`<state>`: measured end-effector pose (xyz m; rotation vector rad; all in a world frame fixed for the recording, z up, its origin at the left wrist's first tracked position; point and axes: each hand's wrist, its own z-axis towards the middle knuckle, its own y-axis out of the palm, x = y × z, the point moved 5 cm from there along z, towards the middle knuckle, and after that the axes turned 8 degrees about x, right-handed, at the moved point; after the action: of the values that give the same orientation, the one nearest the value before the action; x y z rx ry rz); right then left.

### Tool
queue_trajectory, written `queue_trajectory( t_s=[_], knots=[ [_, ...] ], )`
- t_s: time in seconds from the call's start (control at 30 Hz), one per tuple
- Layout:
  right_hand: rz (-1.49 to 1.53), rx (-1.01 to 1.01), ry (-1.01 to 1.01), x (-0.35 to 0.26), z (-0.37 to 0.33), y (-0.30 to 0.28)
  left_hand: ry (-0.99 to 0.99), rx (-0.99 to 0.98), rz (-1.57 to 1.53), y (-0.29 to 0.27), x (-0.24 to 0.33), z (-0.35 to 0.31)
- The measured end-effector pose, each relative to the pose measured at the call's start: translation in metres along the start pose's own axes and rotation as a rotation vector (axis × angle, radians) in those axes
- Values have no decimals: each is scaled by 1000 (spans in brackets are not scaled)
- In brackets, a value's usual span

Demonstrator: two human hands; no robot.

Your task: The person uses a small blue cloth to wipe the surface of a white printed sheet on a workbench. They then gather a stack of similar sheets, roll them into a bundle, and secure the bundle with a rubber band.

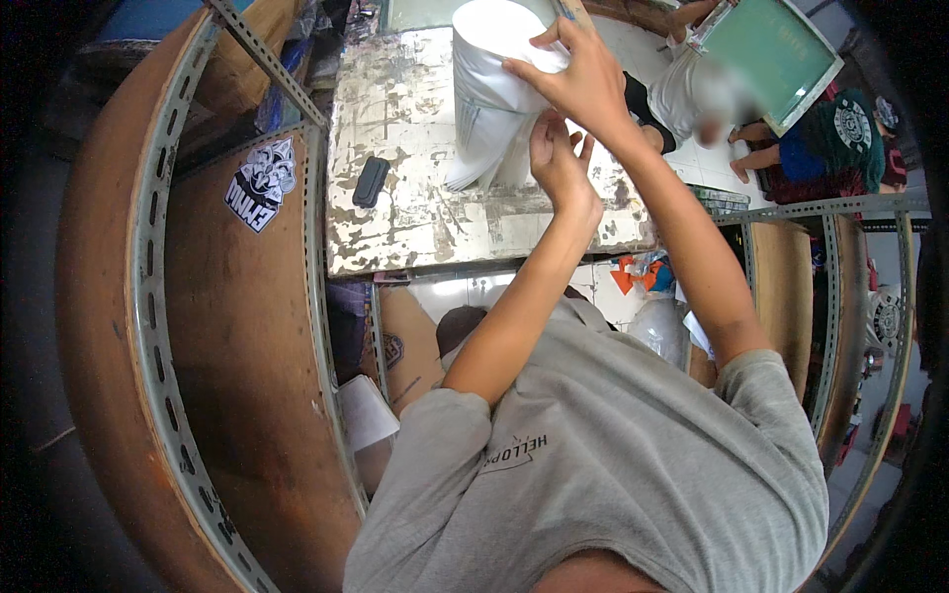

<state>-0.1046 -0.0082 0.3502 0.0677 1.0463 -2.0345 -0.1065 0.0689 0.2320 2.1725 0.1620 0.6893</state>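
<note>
A white, smooth, sheet-like bundle [499,84] stands bent or rolled near the far middle of the worn work table; its exact kind I cannot tell. At its upper right edge, my right hand [576,81] has thumb and forefinger spread apart, the thumb tip over the white surface. Below that, my left hand [565,168] is beside the bundle's lower right edge, wrist bent and fingers loosely curled and apart, with nothing seen in them. The bundle hides part of what lies behind it. A small dark oblong case [371,183] lies to the left on the table.
The paint-stained table [395,109] reaches its near edge in front of me. Metal-framed shelving with wooden panels [247,326] stands close on the left, more racks [781,287] on the right. Other people [682,94] are at the far right by a green framed panel [766,59].
</note>
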Motion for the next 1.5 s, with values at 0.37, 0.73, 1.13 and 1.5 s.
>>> queue_trajectory(
  t_s=[0.37,0.73,1.13,1.5],
  knots=[
    [457,-299,154,26,15,-10,54,-575,1046,-62,47,-10],
    [980,-360,807,96,-64,47,1254,-428,2025,139,140,55],
    [1470,-599,1096,90,-100,61,1242,-223,2228,151,115,60],
    [1707,-378,1110,82,-97,63,1284,-234,2256,147,115,65]
  ],
)
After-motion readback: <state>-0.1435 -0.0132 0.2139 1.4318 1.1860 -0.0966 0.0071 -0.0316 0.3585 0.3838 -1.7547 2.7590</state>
